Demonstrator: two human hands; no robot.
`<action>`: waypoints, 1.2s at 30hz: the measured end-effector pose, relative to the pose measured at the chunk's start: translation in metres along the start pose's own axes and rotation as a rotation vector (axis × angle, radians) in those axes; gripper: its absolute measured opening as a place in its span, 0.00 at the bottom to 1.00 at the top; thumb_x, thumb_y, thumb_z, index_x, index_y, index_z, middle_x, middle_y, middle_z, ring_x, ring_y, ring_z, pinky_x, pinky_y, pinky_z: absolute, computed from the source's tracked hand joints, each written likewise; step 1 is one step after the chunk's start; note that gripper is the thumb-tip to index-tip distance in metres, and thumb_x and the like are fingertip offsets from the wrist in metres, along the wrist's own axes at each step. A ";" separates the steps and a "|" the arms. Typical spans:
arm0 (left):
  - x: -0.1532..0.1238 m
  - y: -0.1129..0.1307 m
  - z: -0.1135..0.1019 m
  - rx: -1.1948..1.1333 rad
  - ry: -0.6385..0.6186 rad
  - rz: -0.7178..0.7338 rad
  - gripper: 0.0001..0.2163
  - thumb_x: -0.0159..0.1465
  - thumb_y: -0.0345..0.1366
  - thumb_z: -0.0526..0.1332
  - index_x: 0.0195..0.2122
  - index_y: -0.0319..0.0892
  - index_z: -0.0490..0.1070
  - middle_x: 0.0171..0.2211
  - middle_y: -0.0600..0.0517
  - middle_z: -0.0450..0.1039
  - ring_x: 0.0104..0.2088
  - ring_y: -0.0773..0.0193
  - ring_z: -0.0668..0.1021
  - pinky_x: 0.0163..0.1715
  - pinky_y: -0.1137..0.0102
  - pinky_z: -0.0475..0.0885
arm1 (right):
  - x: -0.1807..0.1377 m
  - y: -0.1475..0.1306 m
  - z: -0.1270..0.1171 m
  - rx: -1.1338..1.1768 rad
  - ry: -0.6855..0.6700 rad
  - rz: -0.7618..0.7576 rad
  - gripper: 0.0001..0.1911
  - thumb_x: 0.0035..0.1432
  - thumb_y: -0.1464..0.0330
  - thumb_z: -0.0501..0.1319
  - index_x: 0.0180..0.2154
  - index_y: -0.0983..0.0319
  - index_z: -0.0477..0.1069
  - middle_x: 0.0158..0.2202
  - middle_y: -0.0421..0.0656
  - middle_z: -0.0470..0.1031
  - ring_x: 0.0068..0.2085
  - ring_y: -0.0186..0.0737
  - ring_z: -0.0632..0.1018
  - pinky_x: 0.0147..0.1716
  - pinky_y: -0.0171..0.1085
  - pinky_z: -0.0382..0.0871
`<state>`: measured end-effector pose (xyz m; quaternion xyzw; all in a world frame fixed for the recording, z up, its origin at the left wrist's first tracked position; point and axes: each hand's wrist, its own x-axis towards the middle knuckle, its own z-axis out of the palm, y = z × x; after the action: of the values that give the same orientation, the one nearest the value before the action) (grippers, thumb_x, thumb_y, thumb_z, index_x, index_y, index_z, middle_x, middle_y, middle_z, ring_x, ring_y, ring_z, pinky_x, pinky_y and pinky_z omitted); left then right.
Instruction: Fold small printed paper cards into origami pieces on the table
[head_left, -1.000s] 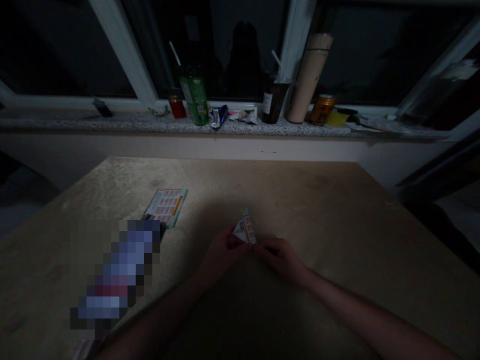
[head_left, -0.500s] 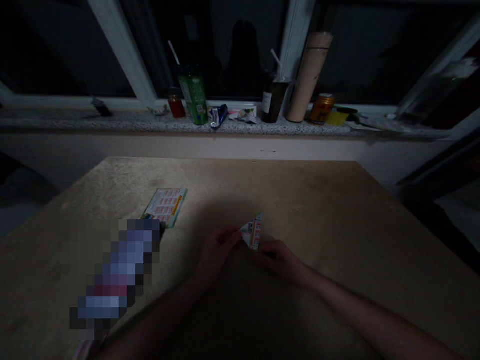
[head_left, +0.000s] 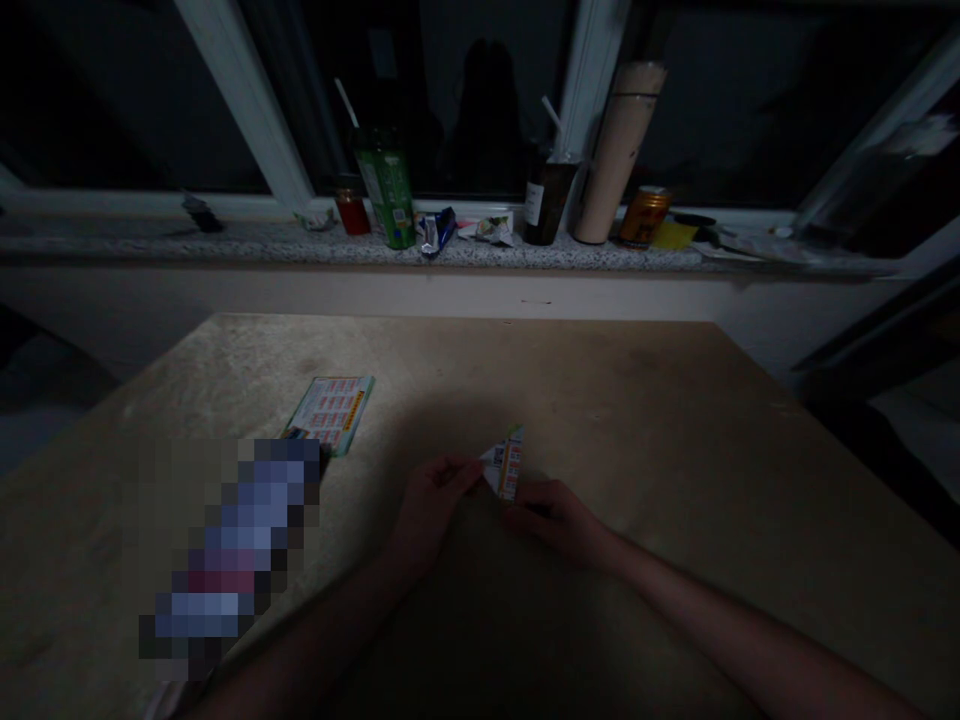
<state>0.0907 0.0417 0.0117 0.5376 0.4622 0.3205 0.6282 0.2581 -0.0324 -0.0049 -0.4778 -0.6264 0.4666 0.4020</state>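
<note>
Okay, left hand (head_left: 429,505) and right hand (head_left: 561,520) both pinch small folded printed-paper triangle (head_left: 504,468) over tan wooden table (head_left: 637,400); beyond, on speckled stone sill (head_left: 259,240): short red jar (head_left: 352,213), tall green printed cup (head_left: 390,195), insides hidden from me.

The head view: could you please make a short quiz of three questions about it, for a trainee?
1. True or false: the left hand and the right hand both touch the folded paper.
2. On the windowsill, what stands next to the dark cup, on its right? A) green container; B) tall flask; C) red jar.
3. Fill in: the printed sheet on the table lies to the ____ of both hands.

Key: 1. True. 2. B. 3. Left.
</note>
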 end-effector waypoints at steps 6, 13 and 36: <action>-0.006 0.001 0.006 -0.088 -0.241 0.058 0.16 0.54 0.40 0.64 0.43 0.42 0.74 0.37 0.51 0.78 0.41 0.57 0.78 0.43 0.67 0.69 | 0.001 0.003 0.001 -0.023 0.071 -0.063 0.15 0.60 0.61 0.56 0.26 0.63 0.71 0.23 0.37 0.66 0.25 0.32 0.66 0.26 0.31 0.60; -0.006 -0.001 0.007 0.058 -0.302 0.031 0.10 0.57 0.40 0.63 0.35 0.40 0.78 0.34 0.51 0.79 0.37 0.57 0.78 0.39 0.68 0.69 | 0.000 0.009 0.005 -0.007 0.077 -0.054 0.11 0.56 0.61 0.61 0.29 0.62 0.74 0.27 0.40 0.73 0.28 0.34 0.71 0.28 0.33 0.63; -0.003 -0.001 0.004 0.231 -0.280 0.079 0.13 0.60 0.44 0.58 0.32 0.38 0.73 0.21 0.57 0.66 0.23 0.68 0.67 0.24 0.76 0.60 | 0.004 0.009 -0.005 0.234 0.378 0.087 0.23 0.58 0.53 0.56 0.21 0.63 0.69 0.22 0.40 0.68 0.26 0.34 0.67 0.27 0.33 0.58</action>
<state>0.0928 0.0372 0.0119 0.6633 0.3824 0.2117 0.6074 0.2636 -0.0262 -0.0119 -0.5334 -0.4604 0.4553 0.5443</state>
